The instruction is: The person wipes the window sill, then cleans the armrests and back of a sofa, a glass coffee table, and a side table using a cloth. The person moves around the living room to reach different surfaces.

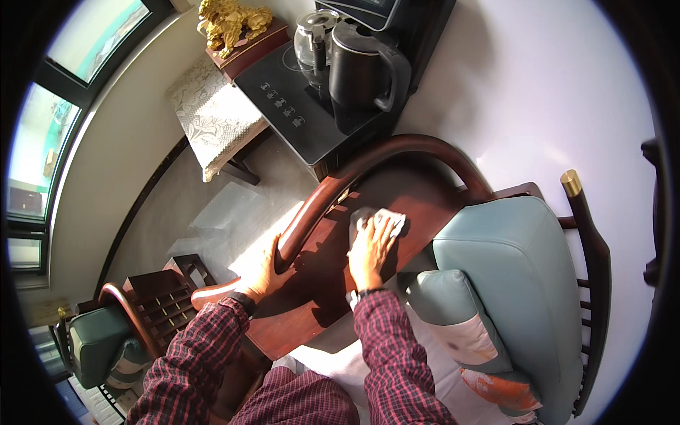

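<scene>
A curved dark-wood armrest (312,207) runs round a reddish-brown wooden panel (322,248) in front of me. My left hand (261,275) is wrapped round the lower part of this armrest, hiding a stretch of it. On the panel, my right hand (370,251) presses a cloth (397,221) against the wood. The cloth shows white at the fingertips, and a dark patch beside the fingers could be cloth or shadow. Right of that hand are a pale blue-green seat cushion (517,248) and a smaller matching pillow (443,294).
Beyond the armrest stands a black tea cabinet (297,134) carrying a black kettle (361,67) and a glass pot (312,42). A gold figurine (230,25) and a lace-covered stool (212,113) are at its left. Another wooden chair (124,312) stands lower left.
</scene>
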The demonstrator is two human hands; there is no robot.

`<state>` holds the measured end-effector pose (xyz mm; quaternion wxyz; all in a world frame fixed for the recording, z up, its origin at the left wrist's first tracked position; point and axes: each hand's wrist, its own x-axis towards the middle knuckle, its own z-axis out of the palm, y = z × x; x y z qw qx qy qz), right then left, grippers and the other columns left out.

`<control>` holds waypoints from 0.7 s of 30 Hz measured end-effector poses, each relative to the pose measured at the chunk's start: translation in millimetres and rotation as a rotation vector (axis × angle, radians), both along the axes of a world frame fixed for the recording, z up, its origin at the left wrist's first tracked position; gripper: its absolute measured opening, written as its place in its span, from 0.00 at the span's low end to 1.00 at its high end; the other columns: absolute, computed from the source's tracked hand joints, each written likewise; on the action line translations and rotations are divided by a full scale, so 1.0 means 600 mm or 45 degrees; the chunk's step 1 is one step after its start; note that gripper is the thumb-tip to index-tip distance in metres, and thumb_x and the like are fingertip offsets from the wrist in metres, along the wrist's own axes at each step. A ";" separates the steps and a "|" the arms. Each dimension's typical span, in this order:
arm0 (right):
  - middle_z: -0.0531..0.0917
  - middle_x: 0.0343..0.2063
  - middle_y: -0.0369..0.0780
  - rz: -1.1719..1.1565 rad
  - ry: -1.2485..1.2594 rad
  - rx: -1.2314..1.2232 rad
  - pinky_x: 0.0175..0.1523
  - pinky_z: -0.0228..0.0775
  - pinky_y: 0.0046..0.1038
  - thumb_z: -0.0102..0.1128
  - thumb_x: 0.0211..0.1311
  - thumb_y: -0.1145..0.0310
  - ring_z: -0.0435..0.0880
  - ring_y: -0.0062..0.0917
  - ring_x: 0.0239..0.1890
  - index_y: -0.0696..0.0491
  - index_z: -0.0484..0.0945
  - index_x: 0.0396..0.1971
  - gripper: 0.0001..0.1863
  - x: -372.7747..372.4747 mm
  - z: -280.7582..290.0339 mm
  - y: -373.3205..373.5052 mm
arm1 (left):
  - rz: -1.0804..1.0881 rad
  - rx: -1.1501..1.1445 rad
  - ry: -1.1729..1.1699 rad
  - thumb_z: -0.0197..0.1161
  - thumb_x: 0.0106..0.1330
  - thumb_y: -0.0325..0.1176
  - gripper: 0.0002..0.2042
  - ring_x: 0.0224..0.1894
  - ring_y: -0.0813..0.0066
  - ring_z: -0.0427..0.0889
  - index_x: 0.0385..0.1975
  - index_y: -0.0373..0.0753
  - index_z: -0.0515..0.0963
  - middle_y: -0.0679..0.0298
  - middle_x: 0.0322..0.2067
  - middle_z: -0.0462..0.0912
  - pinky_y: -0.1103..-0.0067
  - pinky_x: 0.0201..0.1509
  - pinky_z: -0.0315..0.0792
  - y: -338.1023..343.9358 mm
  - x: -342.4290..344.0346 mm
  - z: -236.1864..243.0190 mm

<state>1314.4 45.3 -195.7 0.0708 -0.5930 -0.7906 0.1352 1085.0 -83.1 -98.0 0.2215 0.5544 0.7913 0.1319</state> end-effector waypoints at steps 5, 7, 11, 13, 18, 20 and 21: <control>0.53 0.77 0.57 -0.339 0.126 -0.029 0.81 0.36 0.55 0.47 0.71 0.69 0.41 0.49 0.82 0.59 0.64 0.73 0.31 -0.071 -0.007 0.135 | 0.003 -0.009 -0.007 0.79 0.52 0.46 0.46 0.47 0.46 0.86 0.71 0.39 0.63 0.46 0.45 0.85 0.62 0.53 0.79 -0.002 -0.004 -0.002; 0.55 0.77 0.56 -0.183 0.157 0.097 0.81 0.39 0.56 0.48 0.75 0.62 0.43 0.49 0.81 0.59 0.65 0.73 0.30 -0.092 -0.008 0.072 | 0.007 0.024 -0.014 0.79 0.52 0.46 0.46 0.47 0.46 0.86 0.71 0.39 0.63 0.46 0.45 0.85 0.62 0.53 0.79 -0.001 -0.002 -0.001; 0.56 0.76 0.56 0.228 0.231 -0.110 0.77 0.44 0.62 0.54 0.72 0.61 0.48 0.51 0.80 0.56 0.67 0.71 0.30 -0.094 -0.001 -0.168 | 0.002 0.036 -0.025 0.79 0.51 0.46 0.47 0.49 0.46 0.85 0.71 0.39 0.64 0.46 0.48 0.85 0.62 0.54 0.79 0.004 0.001 0.002; 0.58 0.76 0.56 0.345 0.282 -0.274 0.75 0.46 0.66 0.64 0.64 0.66 0.50 0.50 0.80 0.54 0.68 0.71 0.34 -0.078 0.013 -0.263 | -0.012 0.040 -0.032 0.79 0.50 0.46 0.47 0.50 0.45 0.85 0.70 0.38 0.63 0.45 0.49 0.84 0.62 0.54 0.78 0.006 0.000 0.003; 0.58 0.76 0.53 0.043 0.100 -0.104 0.78 0.36 0.64 0.57 0.72 0.59 0.48 0.50 0.81 0.53 0.68 0.71 0.31 -0.005 0.009 -0.159 | -0.006 -0.006 -0.038 0.79 0.50 0.44 0.47 0.47 0.46 0.86 0.71 0.39 0.63 0.46 0.46 0.85 0.62 0.53 0.79 0.002 -0.002 0.002; 0.59 0.76 0.55 -0.155 0.011 -0.020 0.78 0.36 0.63 0.61 0.70 0.55 0.50 0.50 0.80 0.50 0.63 0.74 0.36 0.039 0.012 -0.056 | 0.006 0.006 -0.032 0.79 0.50 0.44 0.46 0.47 0.46 0.85 0.71 0.39 0.63 0.46 0.46 0.85 0.62 0.53 0.79 0.001 -0.002 0.001; 0.57 0.76 0.55 -0.222 0.058 0.016 0.79 0.37 0.61 0.66 0.67 0.57 0.49 0.49 0.80 0.50 0.60 0.75 0.40 0.056 0.016 -0.021 | 0.022 -0.014 -0.039 0.79 0.51 0.45 0.46 0.47 0.46 0.85 0.71 0.39 0.63 0.46 0.45 0.85 0.62 0.53 0.79 0.001 -0.001 0.001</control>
